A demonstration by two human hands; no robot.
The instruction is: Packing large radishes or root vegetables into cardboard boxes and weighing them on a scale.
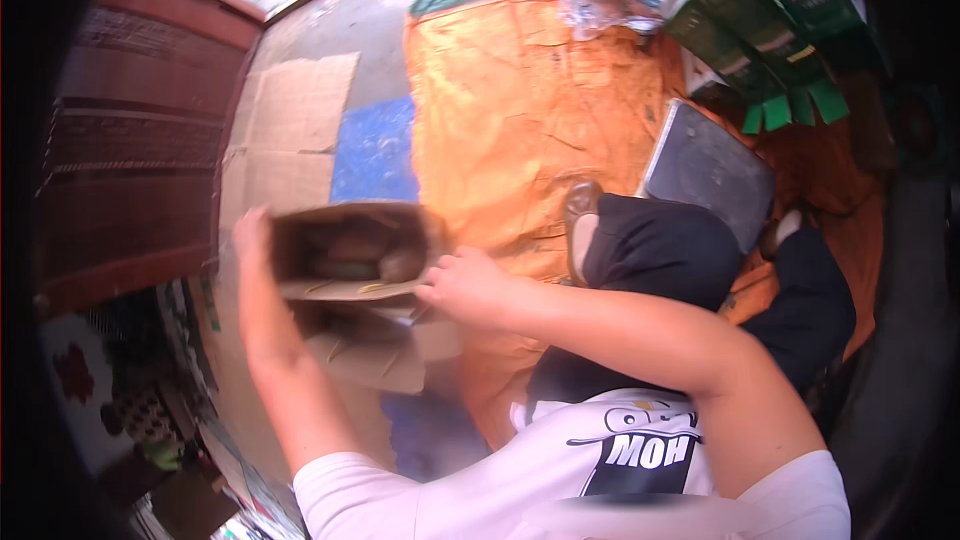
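An open brown paper bag (345, 290), with yellow cord bits along its rim, is held between my hands at the left of the head view. My left hand (252, 230) is closed at its left edge, smeared by motion. At the near right corner, my right hand (462, 285) grips the rim with bent fingers. Rounded items lie inside the bag, too dark and blurred to name. Just below it, nearer me, a second brown bag or carton (375, 360) stands open, with similar yellow cords.
An orange tarpaulin (490, 120) covers the floor, with flat cardboard (295, 105) and a blue sheet (375, 155) beside it. A dark flat panel (710, 175) lies by my legs. Green boxes (740, 30) and a plastic-wrapped pack (600, 5) stand far right. A reddish-brown door (140, 130) borders the left.
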